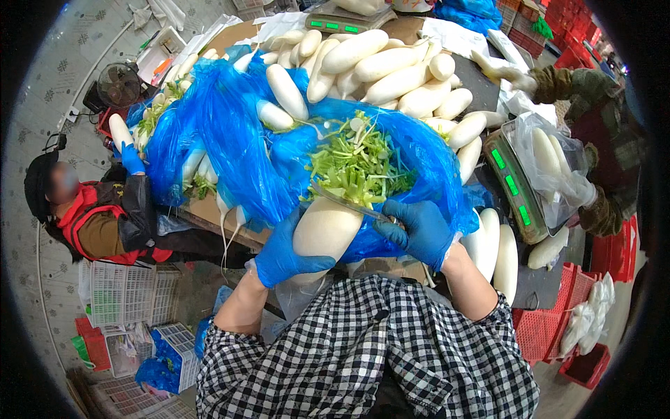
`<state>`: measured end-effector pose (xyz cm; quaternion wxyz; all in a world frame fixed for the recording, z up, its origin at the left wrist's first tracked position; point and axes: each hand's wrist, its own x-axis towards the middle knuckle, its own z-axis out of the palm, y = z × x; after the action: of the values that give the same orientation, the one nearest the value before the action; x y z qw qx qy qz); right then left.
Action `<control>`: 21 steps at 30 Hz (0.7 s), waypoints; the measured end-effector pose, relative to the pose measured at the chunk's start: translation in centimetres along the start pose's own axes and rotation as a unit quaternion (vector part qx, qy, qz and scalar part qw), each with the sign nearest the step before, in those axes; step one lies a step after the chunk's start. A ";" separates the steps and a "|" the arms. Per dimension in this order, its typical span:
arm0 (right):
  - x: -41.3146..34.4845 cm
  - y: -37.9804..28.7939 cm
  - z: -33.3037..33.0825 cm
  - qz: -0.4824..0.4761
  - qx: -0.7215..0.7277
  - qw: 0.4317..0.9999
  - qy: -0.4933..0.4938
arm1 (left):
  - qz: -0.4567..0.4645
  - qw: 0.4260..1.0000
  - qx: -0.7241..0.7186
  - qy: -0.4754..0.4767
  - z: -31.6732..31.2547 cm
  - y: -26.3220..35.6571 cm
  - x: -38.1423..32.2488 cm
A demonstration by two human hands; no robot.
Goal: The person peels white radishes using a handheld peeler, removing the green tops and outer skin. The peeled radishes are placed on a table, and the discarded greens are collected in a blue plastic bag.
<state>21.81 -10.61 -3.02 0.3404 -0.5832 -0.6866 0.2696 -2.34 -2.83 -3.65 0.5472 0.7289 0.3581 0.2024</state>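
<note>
My left hand (290, 251), in a blue glove, grips a large white daikon radish (327, 230) held in front of my chest. Its leafy end points away from me. In my gloved right hand (416, 228) is a knife (345, 204), its blade lying across the top of the radish where the green stalks (350, 188) begin. Just beyond, a heap of cut radish greens (361, 152) rests in an open blue plastic bag (434, 152). The radish's lower end is partly hidden by my left fingers.
Trimmed daikons (392, 68) are piled behind the bag. A digital scale (515, 183) stands at right, where a co-worker's gloved hand (576, 191) touches a clear bag of radishes. Another person (99, 214) handles a radish at left. Plastic crates (123, 293) stand on the floor.
</note>
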 end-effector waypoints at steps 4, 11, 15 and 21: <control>-0.4 1.2 0.6 -0.055 -0.007 0.998 0.017 | -0.018 1.000 -0.018 -0.008 0.5 0.4 -0.6; -1.6 4.3 -0.6 0.334 0.140 0.932 -0.008 | 0.088 0.992 0.000 0.092 -2.1 1.5 -0.4; -1.5 3.3 3.1 0.083 0.305 0.945 0.080 | -0.034 0.926 -0.328 0.183 -0.4 1.4 1.4; -1.4 0.9 5.6 -0.052 0.043 0.984 0.167 | 0.024 0.814 -0.531 0.233 2.8 2.2 4.6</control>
<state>18.15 -11.67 -7.40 0.4889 -0.5682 -0.6372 0.1791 3.24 -1.57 -2.86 0.7441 0.2642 0.2943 0.5384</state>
